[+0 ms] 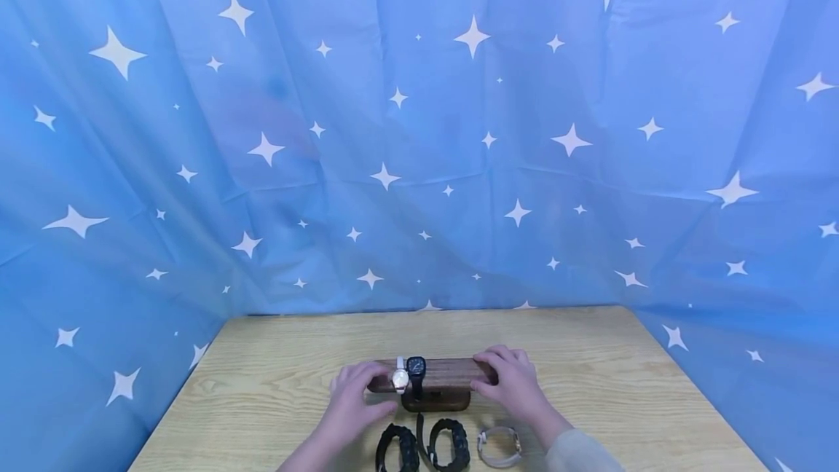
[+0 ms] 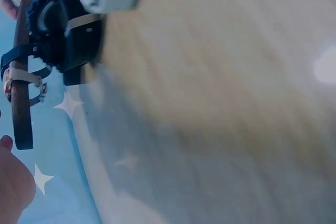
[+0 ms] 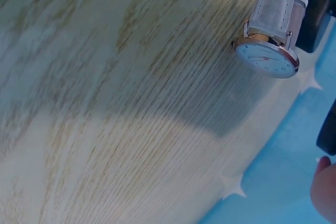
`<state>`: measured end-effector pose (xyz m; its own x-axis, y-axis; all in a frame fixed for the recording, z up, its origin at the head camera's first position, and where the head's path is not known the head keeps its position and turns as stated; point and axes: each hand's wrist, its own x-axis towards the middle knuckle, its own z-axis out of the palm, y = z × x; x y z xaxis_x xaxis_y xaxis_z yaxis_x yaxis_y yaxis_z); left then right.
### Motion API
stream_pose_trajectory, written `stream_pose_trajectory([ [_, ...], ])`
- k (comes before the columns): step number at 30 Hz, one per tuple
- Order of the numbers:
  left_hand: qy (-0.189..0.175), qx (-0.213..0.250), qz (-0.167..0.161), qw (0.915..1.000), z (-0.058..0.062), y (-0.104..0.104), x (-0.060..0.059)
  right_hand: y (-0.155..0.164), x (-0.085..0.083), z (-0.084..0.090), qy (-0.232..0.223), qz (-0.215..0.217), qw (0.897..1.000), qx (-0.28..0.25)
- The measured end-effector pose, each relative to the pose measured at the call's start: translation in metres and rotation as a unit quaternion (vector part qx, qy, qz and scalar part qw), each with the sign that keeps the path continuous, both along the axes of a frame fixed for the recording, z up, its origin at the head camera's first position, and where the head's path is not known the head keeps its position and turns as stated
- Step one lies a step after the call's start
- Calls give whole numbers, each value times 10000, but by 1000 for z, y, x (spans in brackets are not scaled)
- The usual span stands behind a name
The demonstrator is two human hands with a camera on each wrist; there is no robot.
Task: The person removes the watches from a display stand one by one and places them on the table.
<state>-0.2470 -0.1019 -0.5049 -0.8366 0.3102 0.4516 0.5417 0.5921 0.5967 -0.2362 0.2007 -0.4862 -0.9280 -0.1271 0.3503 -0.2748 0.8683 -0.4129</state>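
A dark wooden watch stand [image 1: 452, 374] has a horizontal bar above a rounded base. Round the bar, left of its middle, are a white-strapped watch [image 1: 400, 379] with a round face and a black watch [image 1: 416, 367]. At the bar's left end my left hand [image 1: 350, 400] touches it with its fingers, the thumb apart below. My right hand [image 1: 514, 383] holds the right end, fingers along the top and thumb in front. Nearer me stand two looped black watches [image 1: 408, 446] [image 1: 459, 444] and a pale-strapped watch [image 1: 500, 461]; its round rose-gold case [image 3: 266, 59] shows in the right wrist view.
The stand and watches are on a light wood-grain table [image 1: 295, 344]. A blue curtain [image 1: 419, 239] with white stars hangs behind the table and along both sides.
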Motion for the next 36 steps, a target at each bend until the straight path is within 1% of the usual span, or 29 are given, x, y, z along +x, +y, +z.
stream_pose_trajectory([
  [3, 15, 71, 55, 10000, 4, 6, -8, 0, 0, 0, 23, 12, 10000, -14],
  [8, -65, -28, 36, 10000, 7, 13, -17, 0, 0, 0, 70, 55, 10000, -32],
  [13, -193, -199, -3, 9996, 6, 16, -22, -1, 0, -1, 55, 27, 10000, -23],
  [17, -136, -383, 6, 9992, 3, 17, -25, -1, 0, -1, 60, 3, 10000, -51],
  [22, -65, -419, -3, 9991, 0, 16, -26, 0, 0, -2, 48, -15, 10000, -46],
  [28, 152, -840, -176, 9962, 0, 17, -28, -1, 0, -2, 69, -8, 10000, -38],
  [32, 400, -1143, -231, 9924, 0, 16, -30, -1, -1, -2, 94, -12, 9999, -51],
  [36, 707, -1164, -200, 9905, -2, 12, -33, 1, -1, -2, 97, -1, 9999, -37],
])
